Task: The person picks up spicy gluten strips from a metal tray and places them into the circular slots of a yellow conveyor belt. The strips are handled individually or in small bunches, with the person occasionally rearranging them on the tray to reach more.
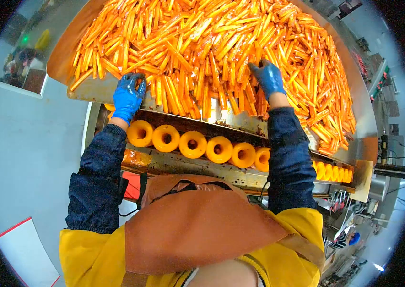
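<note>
A broad heap of glossy orange food sticks (197, 52) covers the metal work surface (101, 91) before me. At the heap's near left edge is my left hand (129, 95) in a blue glove, its fingers apart and bent against the sticks, with nothing visibly held. My right hand (268, 80), also blue-gloved, reaches farther into the heap at right of centre. Its fingertips touch the sticks and a gap shows between thumb and fingers; the sticks partly hide their tips. Some sticks near the front lie roughly side by side, while those behind cross each other.
Below the surface's front edge runs a row of yellow-orange ring-shaped rollers (193, 144), continuing to the right. Brown crumbs lie along the metal ledge (240, 126). A brown apron (202, 220) covers my front. Far right, a person in a blue cap (354, 238) is among equipment.
</note>
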